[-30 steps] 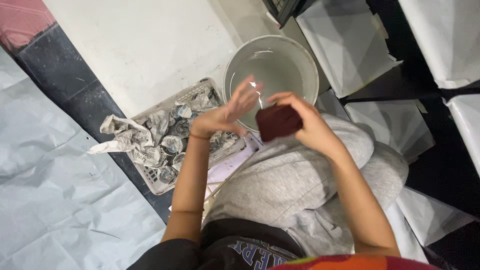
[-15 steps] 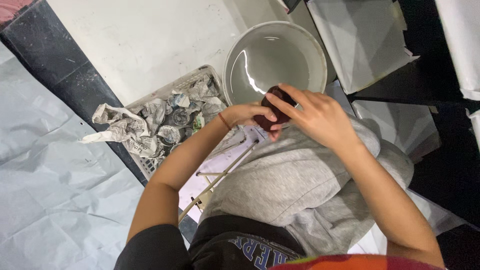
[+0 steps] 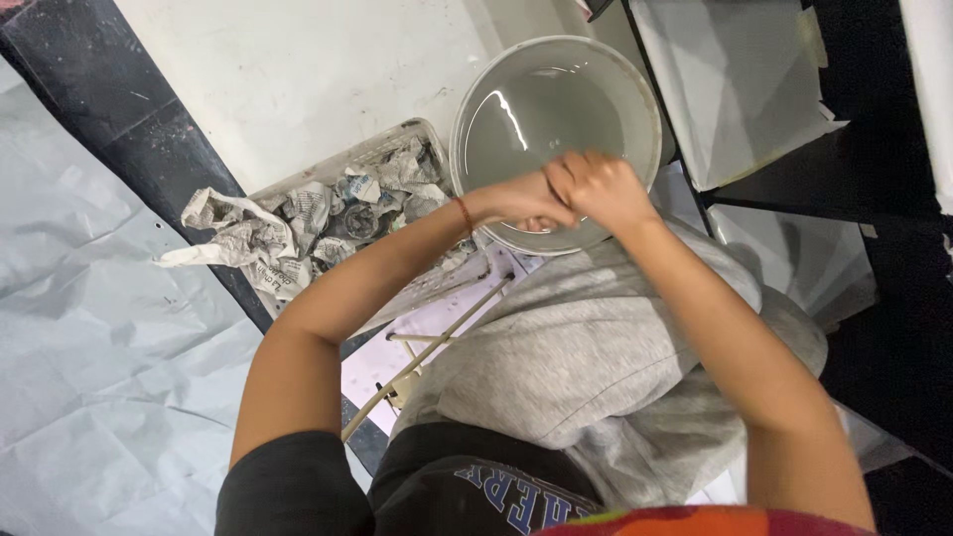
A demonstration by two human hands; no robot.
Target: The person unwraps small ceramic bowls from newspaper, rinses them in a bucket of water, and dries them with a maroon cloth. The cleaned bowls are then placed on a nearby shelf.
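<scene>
**A:** Both hands are bunched together now, right over the near rim of the white water bucket (image 3: 635, 89). The left hand (image 3: 524, 201) and right hand (image 3: 599, 189) are pressed against each other, fingers curled in tight.

**B:** Where did the dark red block go? Half a second ago it was poking out between the two hands, and a second ago the right hand held it alone with the left hand open beside it.

**A:** Can't see it at all in this frame. The hands are closed up as fists where it was, so it may be inside them, but I can't tell which hand has it. Bit of motion blur on the right hand too.

**B:** So the hands moved up?

**A:** Yeah, they went from above the grey sweatpants knee (image 3: 596, 347) to over the bucket's edge, with the water right behind them. The view shifted a little as well, so the bucket sits higher and fuller in frame.

**B:** Anything else different?

**A:** Not really. The white plastic basket (image 3: 397, 139) of crumpled newspaper (image 3: 248, 233) sits just left of the bucket as before, and the thin wooden stick (image 3: 427, 357) lies on the floor under the left forearm.
</scene>
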